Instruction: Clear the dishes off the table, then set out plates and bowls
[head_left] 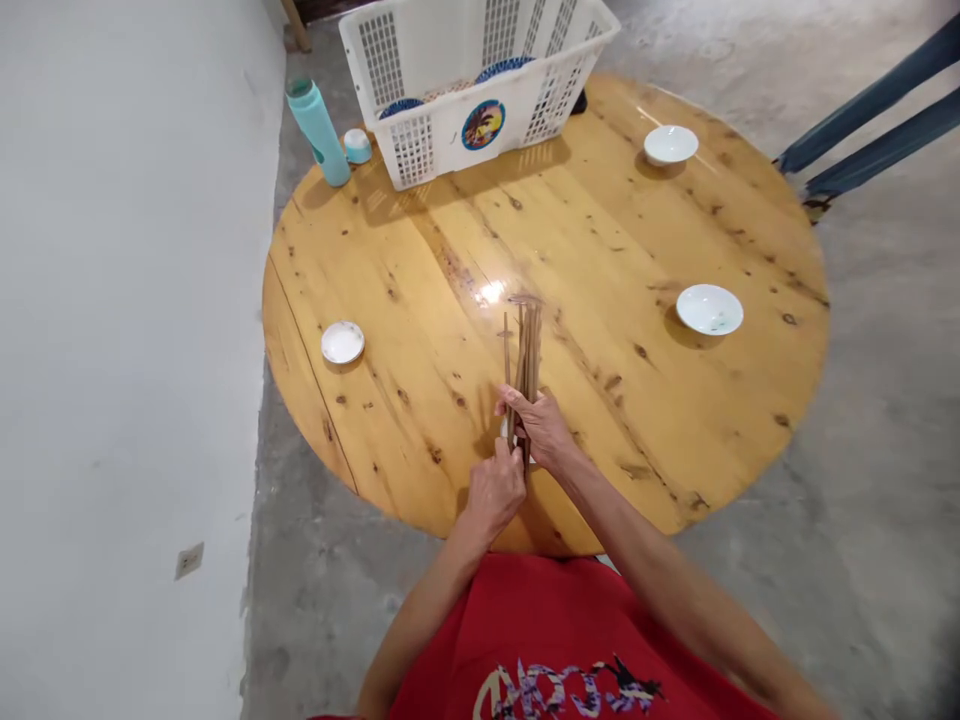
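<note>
A bundle of brown wooden chopsticks (pixel 532 350) points away from me over the near part of the round table. My right hand (pixel 546 430) is closed round the bundle, thumb across its left side. One or two chopsticks stand a little apart on the left, beside that thumb. My left hand (pixel 496 490) is closed at the near, lower end of the chopsticks, its fingers pinching there. Bits of something white show between and under my hands; most of it is hidden, so I cannot tell its kind.
On the wooden table (pixel 420 400) are a small white dish (pixel 343 342) at left and white bowls (pixel 709 310) (pixel 671 145) at right. A white plastic basket (pixel 480 130) with blue-patterned dishes, a teal bottle (pixel 319 132) and its cap (pixel 358 146) stand at the back. A person's legs (pixel 862 135) show at right.
</note>
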